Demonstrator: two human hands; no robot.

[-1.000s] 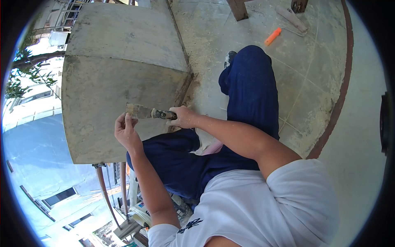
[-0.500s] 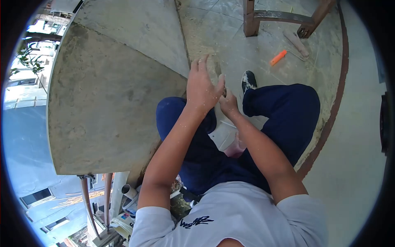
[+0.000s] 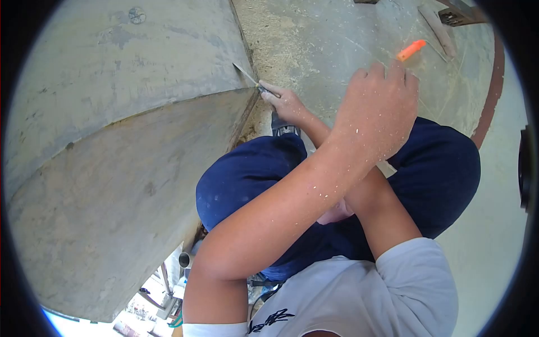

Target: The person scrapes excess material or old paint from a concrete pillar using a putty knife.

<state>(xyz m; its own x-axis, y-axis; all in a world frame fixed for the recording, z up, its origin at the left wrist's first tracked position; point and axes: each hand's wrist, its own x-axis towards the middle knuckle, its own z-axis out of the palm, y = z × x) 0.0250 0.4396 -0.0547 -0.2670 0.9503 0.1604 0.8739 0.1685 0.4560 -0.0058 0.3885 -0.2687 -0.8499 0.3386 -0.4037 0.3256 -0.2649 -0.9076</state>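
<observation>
My right hand (image 3: 289, 105) is closed round the handle of a putty knife (image 3: 245, 73). Its thin blade points up and left, at or close to the grey plastered surface (image 3: 185, 56) by the corner seam. My left hand (image 3: 382, 106) is raised to the right, its forearm crossing over my right arm. The fingers of that hand curl away from me, so its palm and whatever may be in it are hidden. Light specks dot my left forearm and hand. Just beyond the left fingers, a paint roller with an orange handle (image 3: 411, 50) lies on the floor.
A browner slab-like surface (image 3: 129, 185) fills the left side below the seam. Wooden legs (image 3: 463, 14) stand at the upper right. A red-brown stripe (image 3: 491, 95) edges the floor. Something pink (image 3: 337, 212) shows between my legs, and a pipe end (image 3: 184, 259) at lower left.
My right hand has moved left and up with the putty knife to the seam. My left hand has swung right across it, its spread fingers now curled. The view has shifted too.
</observation>
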